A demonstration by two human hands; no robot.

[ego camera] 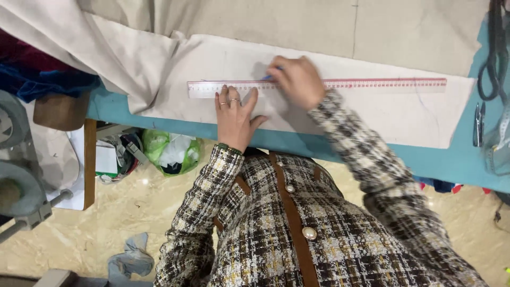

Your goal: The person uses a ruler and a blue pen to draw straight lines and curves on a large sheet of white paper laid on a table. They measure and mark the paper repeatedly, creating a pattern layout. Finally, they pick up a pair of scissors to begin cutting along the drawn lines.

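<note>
Teal covers the table point(372, 159), and a pale cloth point(340, 114) lies spread flat on it, with more cloth folded and heaped toward the far left. On the cloth lies a long clear ruler point(372, 84) with red marks, running left to right across the middle of the scene. The left hand point(234, 114) is open, its fingers spread flat; the fingertips press on the near edge of the ruler close to its left end, and the palm rests on the cloth. The right hand point(297, 79) is closed around a small blue marker point(271, 75), perhaps chalk or a pencil, of which only the tip shows; it sits over the ruler just right of the left hand. Both sleeves are of checked tweed. Black scissors point(491, 58) lie at the far right of the table, and a small metal tool point(478, 125) lies near them. Below the table edge a green bag point(170, 151) stands on the floor. For a clean line, I judge the left hand should keep even pressure so the ruler does not slip, the cloth should stay smooth under it, and the marker should run tight against the ruler's edge in one steady stroke.
</note>
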